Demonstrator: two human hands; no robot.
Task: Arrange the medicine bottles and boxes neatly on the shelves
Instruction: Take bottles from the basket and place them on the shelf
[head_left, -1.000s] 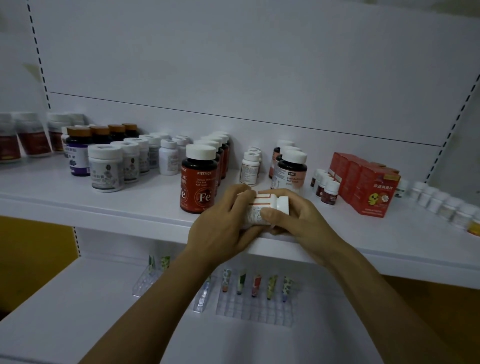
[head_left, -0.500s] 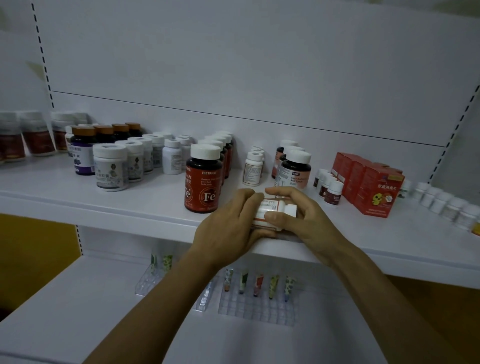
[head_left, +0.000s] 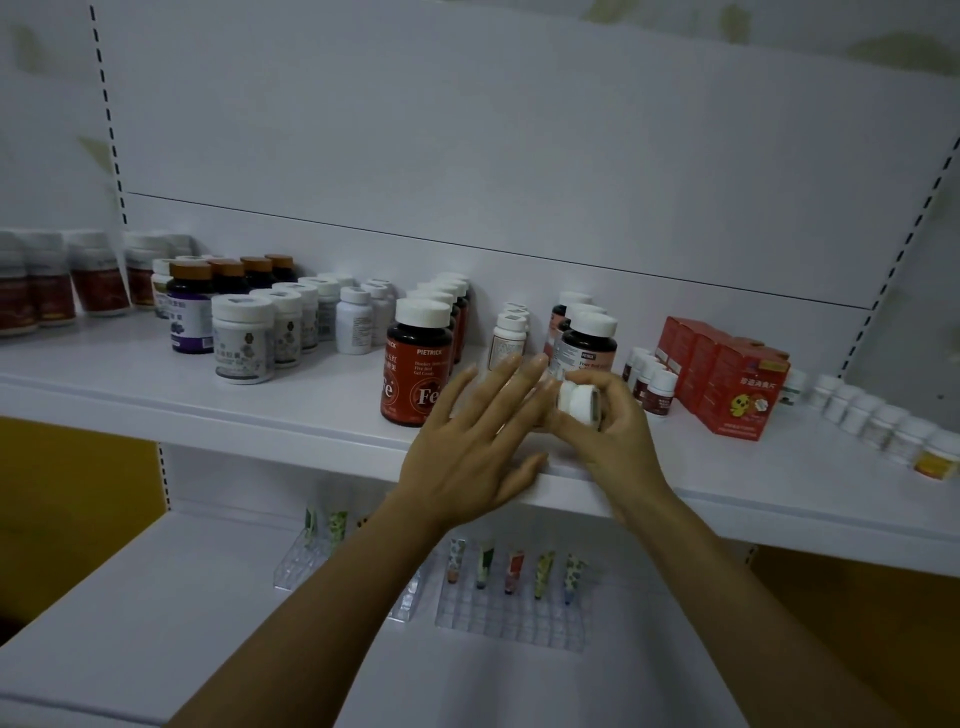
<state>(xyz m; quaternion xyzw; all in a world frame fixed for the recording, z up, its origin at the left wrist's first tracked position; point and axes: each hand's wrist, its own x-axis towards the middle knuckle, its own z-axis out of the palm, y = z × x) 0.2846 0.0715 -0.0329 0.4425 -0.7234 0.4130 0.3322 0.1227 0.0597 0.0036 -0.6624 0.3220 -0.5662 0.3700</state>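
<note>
My right hand (head_left: 610, 434) grips a small white bottle (head_left: 577, 401), tipped on its side with its white cap showing, just above the front of the white middle shelf (head_left: 156, 395). My left hand (head_left: 478, 441) is spread with straight fingers beside it, fingertips near the bottle, thumb at the shelf's front edge. A red "Fe" bottle (head_left: 415, 364) stands just left of my left hand. A small white bottle (head_left: 508, 335) and a dark white-capped bottle (head_left: 589, 340) stand behind my hands.
Rows of white and dark bottles (head_left: 244, 338) fill the shelf's left part. Red boxes (head_left: 727, 379) and small white bottles (head_left: 872, 421) stand at the right. On the lower shelf (head_left: 130, 613) clear racks hold several small tubes (head_left: 514, 571).
My left hand has let go of the white bottle and spread open. My right hand now holds the bottle alone and has turned it so the cap shows.
</note>
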